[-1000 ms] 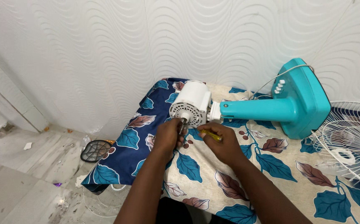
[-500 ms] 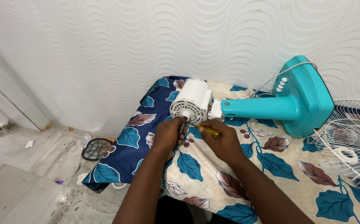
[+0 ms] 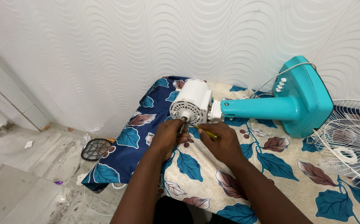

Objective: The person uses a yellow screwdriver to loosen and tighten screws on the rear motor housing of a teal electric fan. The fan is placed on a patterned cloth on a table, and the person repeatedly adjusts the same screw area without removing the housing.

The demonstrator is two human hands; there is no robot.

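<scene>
The left hand [image 3: 168, 136] curls closed around the metal shaft [image 3: 182, 123] at the front of the white fan motor [image 3: 191, 101] — lying on the leaf-print cloth [image 3: 271, 166]. The right hand [image 3: 223, 140] grips a yellow-handled screwdriver [image 3: 207, 133] — fingers folded tight.

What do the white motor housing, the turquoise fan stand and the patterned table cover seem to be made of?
White motor housing: likely moulded plastic, matte, with slotted vents. Turquoise fan stand: smooth plastic by its even, slightly glossy colour. Table cover: woven cloth, printed with leaves; it drapes and wrinkles at the edge.
</scene>
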